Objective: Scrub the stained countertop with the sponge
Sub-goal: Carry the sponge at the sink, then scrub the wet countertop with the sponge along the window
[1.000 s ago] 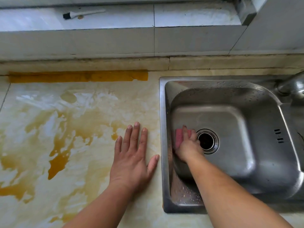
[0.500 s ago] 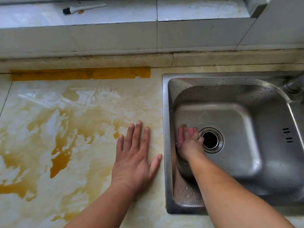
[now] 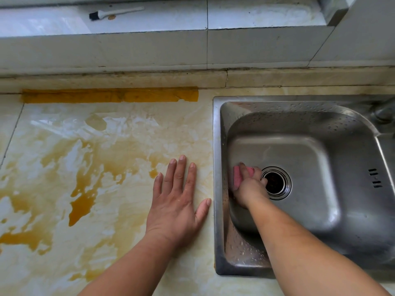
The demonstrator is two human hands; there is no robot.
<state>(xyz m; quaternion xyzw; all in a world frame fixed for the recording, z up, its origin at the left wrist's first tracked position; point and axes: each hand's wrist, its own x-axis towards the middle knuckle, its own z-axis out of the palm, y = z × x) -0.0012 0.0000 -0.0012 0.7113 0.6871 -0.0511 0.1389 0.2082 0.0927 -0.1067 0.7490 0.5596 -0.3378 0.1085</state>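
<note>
Right hand (image 3: 249, 186) fingers pinch the sponge (image 3: 237, 177) beside the drain (image 3: 275, 183); left hand (image 3: 177, 201) fingers spread flat. Lifted soaked, it could drip and spread the stain (image 3: 81, 206).

The sink (image 3: 218, 189) sits at 3 o'clock of the worktop (image 3: 128, 129); the sponge (image 3: 237, 177) lies in it, the brush (image 3: 113, 13) on the ledge (image 3: 256, 16) at 12.

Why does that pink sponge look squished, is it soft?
Probably soft: the pink sponge looks bunched inside the right hand. Likely light too, since one hand grips it easily. Droplets on the sink suggest it may be wet and a bit slippery.
</note>
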